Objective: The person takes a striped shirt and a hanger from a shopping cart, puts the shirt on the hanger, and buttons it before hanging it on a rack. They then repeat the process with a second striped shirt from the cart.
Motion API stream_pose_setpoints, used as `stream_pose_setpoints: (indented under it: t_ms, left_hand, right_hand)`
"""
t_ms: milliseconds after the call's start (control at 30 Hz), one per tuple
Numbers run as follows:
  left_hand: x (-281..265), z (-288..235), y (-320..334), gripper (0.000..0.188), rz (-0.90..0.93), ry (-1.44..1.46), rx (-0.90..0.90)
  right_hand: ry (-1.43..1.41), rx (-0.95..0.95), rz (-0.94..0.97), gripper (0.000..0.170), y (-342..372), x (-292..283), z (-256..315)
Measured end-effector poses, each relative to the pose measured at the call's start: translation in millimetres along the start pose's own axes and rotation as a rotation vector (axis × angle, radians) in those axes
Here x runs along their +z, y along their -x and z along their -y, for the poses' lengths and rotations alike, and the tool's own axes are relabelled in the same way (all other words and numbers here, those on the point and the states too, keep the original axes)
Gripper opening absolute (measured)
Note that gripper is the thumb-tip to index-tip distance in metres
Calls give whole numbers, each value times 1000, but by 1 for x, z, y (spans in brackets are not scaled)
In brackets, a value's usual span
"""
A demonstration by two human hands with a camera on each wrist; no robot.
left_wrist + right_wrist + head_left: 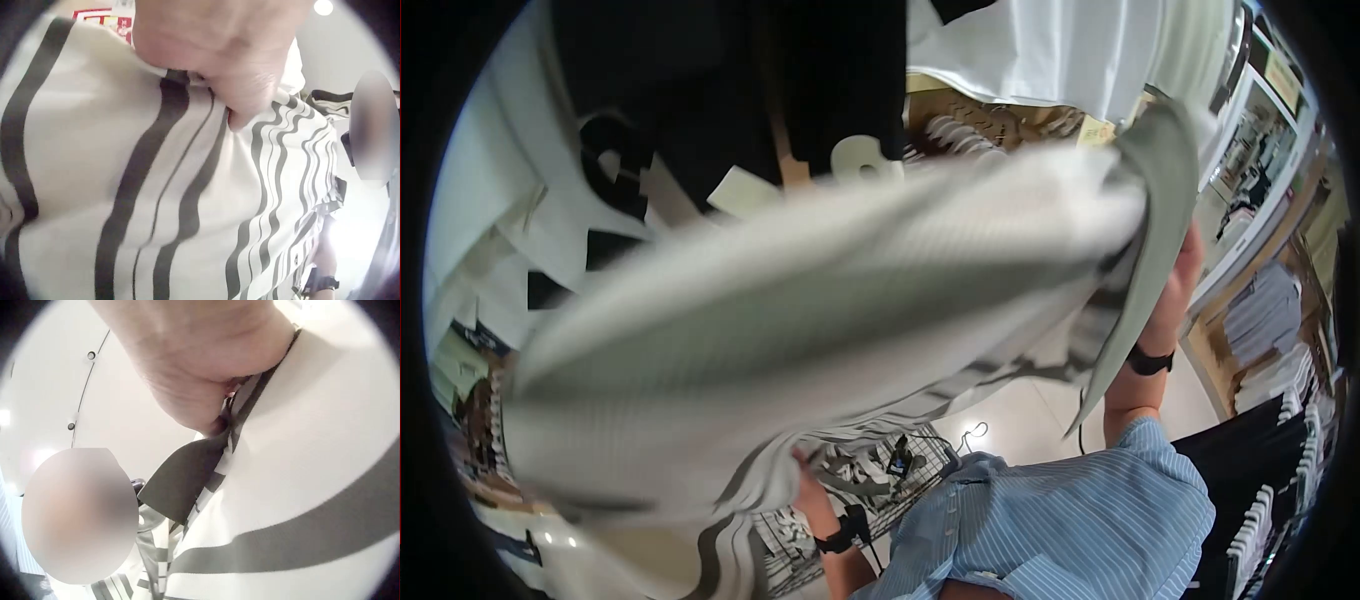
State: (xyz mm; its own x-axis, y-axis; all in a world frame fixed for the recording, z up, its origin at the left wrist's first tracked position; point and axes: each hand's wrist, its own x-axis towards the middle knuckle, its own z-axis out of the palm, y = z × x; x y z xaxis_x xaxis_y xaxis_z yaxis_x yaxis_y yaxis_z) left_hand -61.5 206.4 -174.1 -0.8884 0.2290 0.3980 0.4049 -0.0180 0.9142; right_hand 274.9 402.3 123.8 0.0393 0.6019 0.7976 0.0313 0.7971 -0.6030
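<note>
A white shirt with grey-green stripes (820, 310) is stretched across the head view, blurred, its body spreading to the left. My right hand (1178, 290) grips it at the grey-green collar (1145, 240) end, partly behind the cloth. Seen from the right wrist, that hand (194, 369) has its thumb and fingers curled on the fabric beside the collar (184, 475). Lower down, my left hand (808, 497) holds the shirt's gathered edge. In the left wrist view this hand (231, 56) pinches the striped cloth into folds; its fingertips are mostly hidden.
Below the shirt stands a wire basket (900, 515) with striped cloth and a small black device (900, 457) in it. Black garments (830, 80) and white garments (1040, 50) hang ahead. On the right are black clothes on white hangers (1250, 525) and a grey folded garment (1265, 315).
</note>
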Motion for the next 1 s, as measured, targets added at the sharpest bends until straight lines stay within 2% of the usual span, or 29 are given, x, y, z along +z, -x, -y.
stream_pose_setpoints:
  t_ms: [100, 133, 233, 300, 333, 367, 467, 500, 533, 633, 667, 700, 733, 800, 900, 933, 1000]
  left_hand:
    - [18, -42, 24, 35, 283, 78, -115]
    - [21, -37, 33, 36, 413, -116, -54]
    - [55, -18, 65, 33, 745, 97, -35]
    - [69, -27, 73, 31, 976, -23, 74]
    - [84, -56, 74, 31, 1065, -2, 132]
    - [91, -57, 87, 34, 1080, 54, -117]
    - [126, -66, 113, 36, 1133, 152, 54]
    - [135, -90, 118, 32, 1089, 56, 57]
    - [147, -90, 126, 33, 1123, 18, 88]
    - [184, -69, 147, 31, 1260, -94, 224]
    - [190, -67, 155, 31, 1259, -103, 194]
    - [200, -73, 160, 30, 1255, -107, 168]
    - [207, -75, 163, 30, 1254, -112, 142]
    - [215, -70, 174, 30, 1251, -207, 59]
    - [221, -69, 179, 37, 1237, -275, -63]
    - [226, -65, 180, 39, 1190, -268, -68]
    - [231, -47, 188, 42, 1100, -255, -84]
  right_hand:
    - [83, -106, -95, 38, -33, -38, 0]
    - [112, -112, -109, 37, -42, -54, -3]
    - [145, -53, -84, 36, -65, -106, -35]
    - [185, -24, -41, 35, -74, -127, -64]
    - [201, -18, -59, 35, -77, -137, -77]
    - [217, -4, -71, 35, -79, -149, -89]
    - [244, -21, -115, 36, -92, -190, -120]
    - [247, -37, -128, 36, -96, -201, -127]
    - [247, -57, -137, 37, -104, -214, -135]
    - [365, 5, 1, 36, -118, -240, -158]
    - [425, 30, 54, 35, -120, -246, -164]
    - [438, -12, 151, 33, -123, -248, -177]
    - [686, -282, 250, 34, -123, -236, -181]
    - [602, -166, 383, 38, -116, -221, -203]
    - [632, -131, 450, 40, -96, -203, -246]
    - [637, -92, 479, 41, -92, -198, -257]
    - [634, -137, 476, 37, -82, -185, -284]
